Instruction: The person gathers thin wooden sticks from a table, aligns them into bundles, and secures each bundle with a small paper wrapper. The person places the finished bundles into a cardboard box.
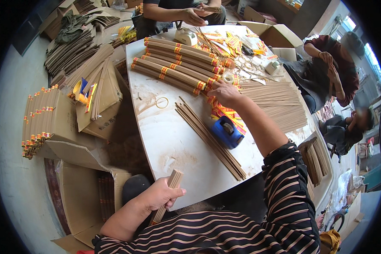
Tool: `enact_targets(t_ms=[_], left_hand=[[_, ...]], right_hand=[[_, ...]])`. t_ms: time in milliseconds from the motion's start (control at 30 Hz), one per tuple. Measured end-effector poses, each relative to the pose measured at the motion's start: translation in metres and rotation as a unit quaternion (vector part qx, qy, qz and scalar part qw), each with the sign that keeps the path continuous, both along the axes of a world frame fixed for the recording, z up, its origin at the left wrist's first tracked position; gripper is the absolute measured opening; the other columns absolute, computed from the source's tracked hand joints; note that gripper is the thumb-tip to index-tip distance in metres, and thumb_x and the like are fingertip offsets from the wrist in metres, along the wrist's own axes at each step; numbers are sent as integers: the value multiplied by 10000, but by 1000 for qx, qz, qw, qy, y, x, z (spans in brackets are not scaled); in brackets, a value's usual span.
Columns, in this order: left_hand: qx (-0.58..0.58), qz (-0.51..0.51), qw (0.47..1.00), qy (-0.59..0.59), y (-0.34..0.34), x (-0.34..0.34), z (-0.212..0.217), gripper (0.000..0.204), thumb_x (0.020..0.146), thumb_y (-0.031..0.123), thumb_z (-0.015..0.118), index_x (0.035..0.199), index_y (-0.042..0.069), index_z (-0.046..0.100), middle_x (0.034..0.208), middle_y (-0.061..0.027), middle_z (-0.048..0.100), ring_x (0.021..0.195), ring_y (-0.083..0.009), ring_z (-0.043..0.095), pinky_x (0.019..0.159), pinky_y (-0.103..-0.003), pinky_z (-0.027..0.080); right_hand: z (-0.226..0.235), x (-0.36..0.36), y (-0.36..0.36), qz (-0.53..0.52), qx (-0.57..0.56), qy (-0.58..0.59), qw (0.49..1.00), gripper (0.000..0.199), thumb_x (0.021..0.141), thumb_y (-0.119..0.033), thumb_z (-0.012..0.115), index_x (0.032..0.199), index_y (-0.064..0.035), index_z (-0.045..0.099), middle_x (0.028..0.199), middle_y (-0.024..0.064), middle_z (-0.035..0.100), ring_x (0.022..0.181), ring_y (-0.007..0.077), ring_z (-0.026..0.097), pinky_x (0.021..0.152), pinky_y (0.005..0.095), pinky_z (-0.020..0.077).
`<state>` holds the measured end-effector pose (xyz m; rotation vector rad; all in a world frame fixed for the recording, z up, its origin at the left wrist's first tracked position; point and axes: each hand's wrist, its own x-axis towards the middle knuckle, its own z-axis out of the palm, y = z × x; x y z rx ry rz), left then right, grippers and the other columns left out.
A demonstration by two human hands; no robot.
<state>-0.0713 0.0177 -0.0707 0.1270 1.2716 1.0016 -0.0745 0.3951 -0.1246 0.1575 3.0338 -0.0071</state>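
My left hand [160, 194] is closed around a bundle of thin brown incense sticks [174, 180], tilted near the table's front edge. My right hand [226, 94] reaches across the table, its fingers curled down at red and yellow paper labels [224, 112]. Whatever lies under its fingertips is hidden. Just beyond it lie stacked incense bundles [173, 63] wrapped with red and yellow bands. Loose sticks [209, 139] lie between my hands, beside a blue tape dispenser [227, 132]. A wide spread of loose sticks [275, 103] lies right of my right forearm.
The white table [156, 131] carries a rubber band [161, 102] and a white tape dispenser [186, 37]. Cardboard boxes [99, 101] and upright wrapped bundles [40, 118] stand at left. A person's hands [197, 15] hold sticks across the table; other people sit at right.
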Motion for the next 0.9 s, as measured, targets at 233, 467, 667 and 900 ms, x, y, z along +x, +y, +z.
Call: enact_targets(t_ms=[233,467,667,900], left_hand=[[12,2,1000,2,3,-4,-1,197,798,113,647,721,53,475,519,-9,439,381,-83,399,362,-230,329],[32,30,999,6,3,-8,17,188,794,87,646,732,60,471,521,-12,441,380,-90,406,363,-235,329],[106,74,990,61,9,-7,62,176,825,179,637,846,48,521,520,10,429,372,-77,394,353,-227,334],[126,60,987,75,13,15,79,223,824,190,641,806,33,484,502,4,436,349,-70,399,327,-213,325]], right_hand=[[-21,2,8,51,1,148,988,93,753,-187,525,767,-144,606,937,41,517,969,237,478,746,372,402],[32,27,-29,-23,-153,339,928,93,754,-163,639,833,-115,639,905,33,599,955,225,528,812,346,411],[96,97,-135,108,-46,419,900,166,664,-101,671,822,-115,621,879,13,586,893,215,544,791,351,395],[97,146,-213,165,-20,471,866,228,611,-103,676,833,-95,622,913,15,569,871,177,528,724,323,382]])
